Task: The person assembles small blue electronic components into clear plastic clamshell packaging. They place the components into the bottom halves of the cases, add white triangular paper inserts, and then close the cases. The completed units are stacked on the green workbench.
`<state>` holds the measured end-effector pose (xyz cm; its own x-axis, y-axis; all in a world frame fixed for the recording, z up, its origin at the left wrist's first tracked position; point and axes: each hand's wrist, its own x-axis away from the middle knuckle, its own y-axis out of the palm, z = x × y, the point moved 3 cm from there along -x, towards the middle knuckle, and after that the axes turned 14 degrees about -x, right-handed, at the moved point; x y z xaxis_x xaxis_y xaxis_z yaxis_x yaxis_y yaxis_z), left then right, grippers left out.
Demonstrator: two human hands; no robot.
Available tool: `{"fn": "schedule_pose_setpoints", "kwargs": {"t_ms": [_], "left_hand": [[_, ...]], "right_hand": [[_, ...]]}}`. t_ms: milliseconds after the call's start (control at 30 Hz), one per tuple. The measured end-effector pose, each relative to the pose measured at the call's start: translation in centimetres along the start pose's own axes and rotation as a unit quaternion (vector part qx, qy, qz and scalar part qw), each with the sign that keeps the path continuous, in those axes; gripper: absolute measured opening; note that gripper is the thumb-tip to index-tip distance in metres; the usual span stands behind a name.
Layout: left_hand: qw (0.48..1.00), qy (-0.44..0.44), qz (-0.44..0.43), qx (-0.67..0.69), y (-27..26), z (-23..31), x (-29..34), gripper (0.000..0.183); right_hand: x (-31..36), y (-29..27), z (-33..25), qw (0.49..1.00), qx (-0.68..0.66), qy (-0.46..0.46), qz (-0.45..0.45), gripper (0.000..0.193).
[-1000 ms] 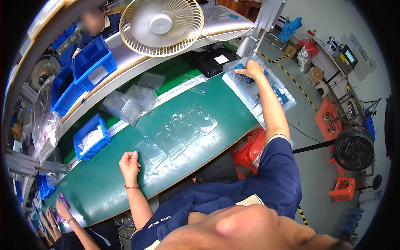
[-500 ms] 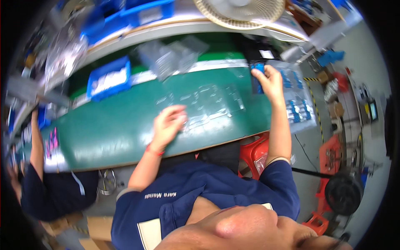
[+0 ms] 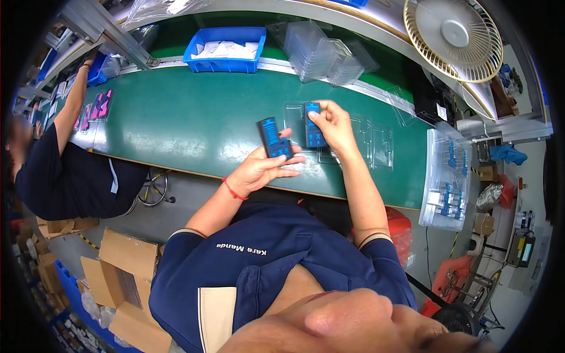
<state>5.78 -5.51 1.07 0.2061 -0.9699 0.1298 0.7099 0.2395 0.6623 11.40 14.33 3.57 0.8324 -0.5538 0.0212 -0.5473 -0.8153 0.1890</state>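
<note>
My left hand point(image 3: 262, 167) holds a flat black battery point(image 3: 272, 139) with blue printing between its thumb and fingers, tilted over the bench's front part. Beside it, my right hand point(image 3: 335, 130) pinches a second battery point(image 3: 314, 130) of the same look, held nearly upright. The two batteries are close together but apart. Under and right of my right hand, clear plastic blister trays point(image 3: 381, 154) lie on the green bench point(image 3: 176, 117); what sits under the hand is hidden.
A blue bin point(image 3: 223, 66) of white papers stands at the back, with stacked clear trays point(image 3: 309, 50) beside it. At the right end lies a tray point(image 3: 432, 176) with several batteries. A fan point(image 3: 453, 34) hangs over the bench. A co-worker's arm point(image 3: 73, 109) reaches at far left.
My right hand has come from the right end of the bench to the middle with a battery. My left hand, blurred before with nothing visible in it, now holds a battery. The view has shifted.
</note>
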Motion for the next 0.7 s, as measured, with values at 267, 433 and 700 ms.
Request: {"fn": "schedule_pose_setpoints", "kwargs": {"t_ms": [267, 433, 700], "left_hand": [[0.997, 0.029, 0.064, 0.026, -2.2, 1.4, 2.2, 0.058], [0.981, -0.014, 0.116, -0.152, -1.0, 1.9, 0.4, 0.059], [0.985, -0.008, 0.088, -0.15, 1.0, 0.4, -2.4, 0.072]], "right_hand": [[0.1, 3.8, 0.9, 0.845, 0.472, -0.247, 0.041, 0.036], [1.4, 2.8, -1.1, 0.929, 0.306, -0.207, 0.023, 0.041], [3.1, -2.6, -0.8, 0.984, 0.119, -0.098, 0.09, 0.036]]}}
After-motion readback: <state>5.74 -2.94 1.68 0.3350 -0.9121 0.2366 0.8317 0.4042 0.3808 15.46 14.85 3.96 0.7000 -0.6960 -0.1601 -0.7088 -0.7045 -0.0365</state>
